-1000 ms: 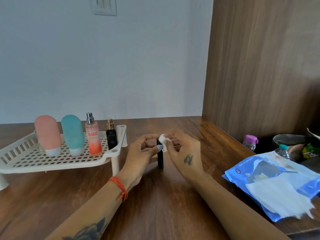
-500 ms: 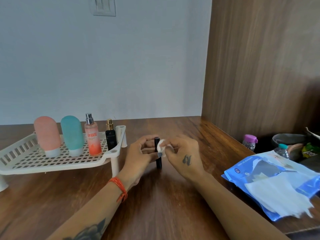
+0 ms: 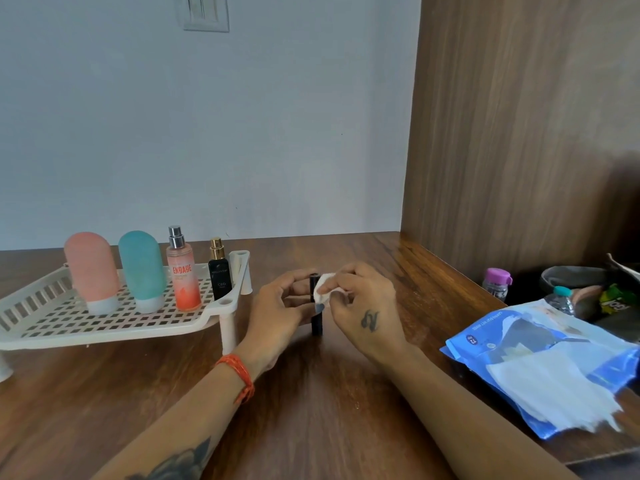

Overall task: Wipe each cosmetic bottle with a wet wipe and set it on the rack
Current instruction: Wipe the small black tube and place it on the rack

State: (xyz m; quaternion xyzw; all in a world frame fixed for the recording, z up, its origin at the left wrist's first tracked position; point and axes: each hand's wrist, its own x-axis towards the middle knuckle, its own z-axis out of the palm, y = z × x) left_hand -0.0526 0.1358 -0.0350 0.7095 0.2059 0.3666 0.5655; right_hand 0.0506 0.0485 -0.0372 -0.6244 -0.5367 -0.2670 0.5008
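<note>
A slim black cosmetic tube (image 3: 316, 323) stands upright on the wooden table, held by my left hand (image 3: 280, 311). My right hand (image 3: 367, 313) pinches a small folded white wet wipe (image 3: 323, 289) against the tube's upper right side. The white perforated rack (image 3: 104, 320) stands to the left. On it are a pink bottle (image 3: 90, 270), a teal bottle (image 3: 142, 268), an orange spray bottle (image 3: 183, 271) and a small black perfume bottle (image 3: 219, 271).
A blue wet-wipe pack (image 3: 540, 362) with a loose white wipe (image 3: 550, 386) on it lies at the right. Behind it are a purple-capped jar (image 3: 497, 284), a teal-capped bottle (image 3: 561, 299) and a dark bowl (image 3: 575, 277). A wooden panel (image 3: 519, 133) walls the right side.
The wipe has slid from over the tube's top down to its upper right side, baring the tube's black tip. Both hands stay around the tube.
</note>
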